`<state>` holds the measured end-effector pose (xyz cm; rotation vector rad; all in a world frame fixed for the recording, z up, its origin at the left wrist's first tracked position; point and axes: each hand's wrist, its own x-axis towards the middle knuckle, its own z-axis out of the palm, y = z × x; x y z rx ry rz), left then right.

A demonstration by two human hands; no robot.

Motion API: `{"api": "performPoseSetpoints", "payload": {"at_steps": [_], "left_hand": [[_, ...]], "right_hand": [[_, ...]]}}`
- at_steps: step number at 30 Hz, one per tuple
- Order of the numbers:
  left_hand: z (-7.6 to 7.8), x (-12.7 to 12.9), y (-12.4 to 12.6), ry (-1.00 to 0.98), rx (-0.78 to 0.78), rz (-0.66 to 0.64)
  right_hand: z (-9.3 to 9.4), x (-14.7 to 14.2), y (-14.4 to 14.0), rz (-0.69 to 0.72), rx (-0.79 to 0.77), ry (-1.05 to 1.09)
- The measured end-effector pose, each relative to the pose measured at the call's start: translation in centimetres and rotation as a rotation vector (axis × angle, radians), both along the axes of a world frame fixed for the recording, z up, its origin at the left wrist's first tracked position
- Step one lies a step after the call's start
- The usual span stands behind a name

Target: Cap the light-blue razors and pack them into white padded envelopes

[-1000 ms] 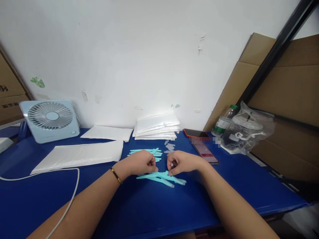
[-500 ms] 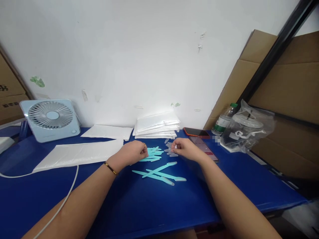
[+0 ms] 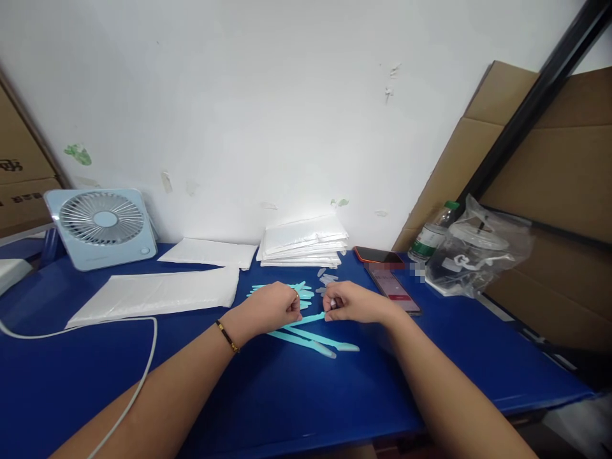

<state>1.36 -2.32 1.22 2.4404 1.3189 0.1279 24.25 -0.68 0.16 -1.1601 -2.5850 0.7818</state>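
My left hand (image 3: 282, 307) is closed, thumb and fingers pinched on the handle of a turquoise eyebrow razor (image 3: 313, 318). The razor's blade end points right, to the fingertips of my right hand (image 3: 347, 302). Those fingers are curled together around a small pale plastic blade cover (image 3: 333, 303), mostly hidden. Just below, two more eyebrow razors (image 3: 310, 336) lie crossed on the table. Behind my left hand a pile of turquoise razors (image 3: 302, 294) is partly covered. Several loose clear blade covers (image 3: 327, 278) lie beyond my right hand.
White padded packets (image 3: 306, 236) are stacked against the wall, with two flat packets (image 3: 167, 293) at left. A blue fan (image 3: 102, 223) stands far left; a white cable (image 3: 153, 344) crosses my left forearm. Phones (image 3: 392, 287), a bottle (image 3: 430, 239) and a bagged cup (image 3: 471, 255) sit right.
My left hand has moved right and nearer, taking the top razor off the crossed ones. My right hand has drawn back from the loose covers to that razor's blade end.
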Motion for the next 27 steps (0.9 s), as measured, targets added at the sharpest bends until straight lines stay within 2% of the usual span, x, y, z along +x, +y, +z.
{"api": "performPoseSetpoints", "payload": {"at_steps": [5, 10, 15, 17, 20, 23, 25, 27], "left_hand": [[0.1, -0.2, 0.3, -0.014, 0.114, -0.002], [-0.3, -0.5, 0.9, -0.041, 0.104, -0.053], [-0.5, -2.0, 2.2, 0.003, 0.130, 0.056], [-0.4, -2.3, 2.3, -0.015, 0.136, 0.067], [-0.2, -1.7, 1.5, -0.074, 0.086, -0.045], [-0.3, -0.5, 0.5, -0.079, -0.051, -0.192], [-0.5, 0.1, 0.1, -0.048, -0.114, -0.194], [-0.7, 0.4, 0.0, -0.016, -0.118, -0.131]], "right_hand": [[0.0, 0.5, 0.2, -0.128, -0.015, 0.097], [-0.4, 0.5, 0.5, -0.158, -0.094, 0.156], [-0.4, 1.5, 1.3, -0.355, -0.014, 0.134], [0.1, 1.9, 1.2, -0.391, -0.010, 0.124], [1.0, 2.1, 0.5, -0.254, -0.081, 0.057], [1.8, 1.7, -0.3, -0.088, -0.148, -0.037], [2.0, 1.5, -0.5, -0.042, -0.199, -0.081], [2.0, 1.4, -0.6, -0.002, -0.265, -0.122]]}}
